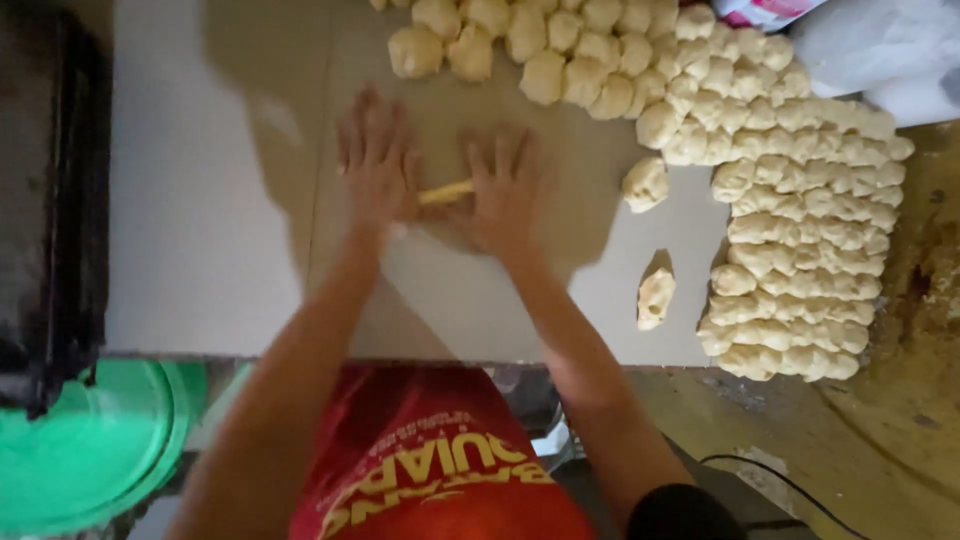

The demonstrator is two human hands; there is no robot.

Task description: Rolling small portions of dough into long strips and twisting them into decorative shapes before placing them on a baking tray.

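Both hands, left hand [378, 160] and right hand [503, 185], flat and open, press a dough strip [446, 192] mid-bench [200, 250]; rolling seems underway; shaped rolls [800, 230] line the right edge.

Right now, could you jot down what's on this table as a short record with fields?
Left hand: flat on the dough strip
Right hand: flat on the same strip
Surface: pale table
Far side: heap of dough lumps
Right side: rows of shaped pieces
Apart: two loose pieces
Left edge: dark tray
Below: green tub
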